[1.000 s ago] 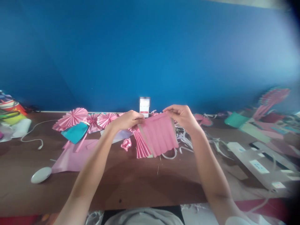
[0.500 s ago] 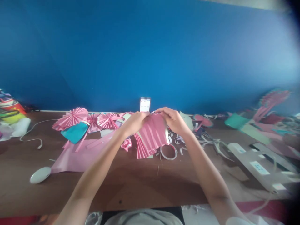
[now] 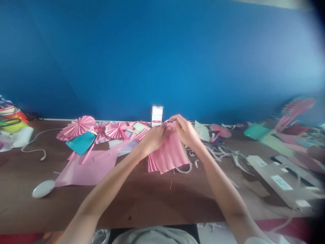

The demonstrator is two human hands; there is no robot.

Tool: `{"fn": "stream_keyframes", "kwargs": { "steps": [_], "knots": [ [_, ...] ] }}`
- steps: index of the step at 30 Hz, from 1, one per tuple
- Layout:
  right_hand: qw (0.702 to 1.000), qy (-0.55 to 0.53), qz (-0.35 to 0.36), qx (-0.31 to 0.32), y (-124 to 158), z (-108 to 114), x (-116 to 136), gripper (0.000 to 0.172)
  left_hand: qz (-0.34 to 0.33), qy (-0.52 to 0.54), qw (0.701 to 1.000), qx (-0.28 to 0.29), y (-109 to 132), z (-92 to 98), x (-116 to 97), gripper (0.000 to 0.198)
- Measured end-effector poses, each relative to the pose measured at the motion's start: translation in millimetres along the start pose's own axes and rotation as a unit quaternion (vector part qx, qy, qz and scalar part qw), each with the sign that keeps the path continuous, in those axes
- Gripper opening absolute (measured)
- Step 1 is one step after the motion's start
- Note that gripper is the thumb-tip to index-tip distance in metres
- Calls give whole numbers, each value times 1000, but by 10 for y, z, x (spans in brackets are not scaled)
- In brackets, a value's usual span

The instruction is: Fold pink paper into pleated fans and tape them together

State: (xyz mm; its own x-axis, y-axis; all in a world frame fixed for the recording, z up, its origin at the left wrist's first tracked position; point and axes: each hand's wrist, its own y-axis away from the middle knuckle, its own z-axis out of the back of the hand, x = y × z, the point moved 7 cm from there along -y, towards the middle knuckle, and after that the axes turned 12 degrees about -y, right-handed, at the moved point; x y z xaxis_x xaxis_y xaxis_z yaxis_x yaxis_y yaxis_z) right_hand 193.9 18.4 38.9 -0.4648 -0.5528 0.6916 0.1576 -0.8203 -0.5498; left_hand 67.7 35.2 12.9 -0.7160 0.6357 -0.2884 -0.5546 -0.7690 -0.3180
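Observation:
Pleated pink paper (image 3: 170, 154) hangs below my two hands, its folds running downward and its lower edge spread over the table. My left hand (image 3: 154, 137) is closed on the upper left part of the paper. At the upper right, my right hand (image 3: 183, 130) pinches the same paper near its top edge, fingers bent. The two hands are close together and the fingertips are partly hidden. Just behind them a phone (image 3: 157, 116) stands upright with its screen lit. Partly covered by the paper, a white ring of tape (image 3: 185, 169) lies to the right.
Left are pink paper fans (image 3: 80, 126), a teal piece (image 3: 81, 142), a flat pink sheet (image 3: 85, 172) and a white oval object (image 3: 43, 188). To the right lie white strips (image 3: 235, 156) and a power strip (image 3: 280, 181). A blue wall (image 3: 162, 61) rises behind the table.
My hands have come closer together at the paper's top. The pleated paper's lower right side has swung outward and down, covering more of the tape ring. More of the phone screen shows.

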Motion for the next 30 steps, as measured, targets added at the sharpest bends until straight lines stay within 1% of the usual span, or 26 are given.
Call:
{"fn": "stream_keyframes", "kwargs": {
  "steps": [3, 6, 9, 11, 15, 20, 24, 27, 30],
  "knots": [
    [999, -30, -12, -9, -10, 6, -48, 22, -5, 11, 1000, 17, 28, 41, -34, 45],
    [997, -69, -28, 0, -16, 14, -58, 19, -20, 33, 999, 38, 45, 60, -62, 47],
    [993, -104, -42, 17, -14, 47, -17, 23, -22, 46, 998, 37, 32, 68, -47, 47],
    [992, -109, -47, 36, -9, 74, 22, 26, -20, 45, 998, 32, 13, 63, -21, 46],
    [994, -69, -41, 76, 9, 120, 85, 29, -28, 46, 998, 44, -12, 28, 0, 45],
    [997, 2, -3, 78, 15, 175, 159, 21, -50, 11, 997, 60, -13, -18, -4, 52],
    [993, 43, 39, 107, 20, 158, 215, 23, -64, -24, 995, 69, -15, -49, 8, 57],
    [988, 61, 61, 126, 28, 148, 222, 24, -85, -26, 993, 72, -13, -53, -3, 56],
    [984, 63, 73, 153, 41, 129, 192, 22, -103, -19, 990, 91, -2, -55, -16, 55]
  ]
}}
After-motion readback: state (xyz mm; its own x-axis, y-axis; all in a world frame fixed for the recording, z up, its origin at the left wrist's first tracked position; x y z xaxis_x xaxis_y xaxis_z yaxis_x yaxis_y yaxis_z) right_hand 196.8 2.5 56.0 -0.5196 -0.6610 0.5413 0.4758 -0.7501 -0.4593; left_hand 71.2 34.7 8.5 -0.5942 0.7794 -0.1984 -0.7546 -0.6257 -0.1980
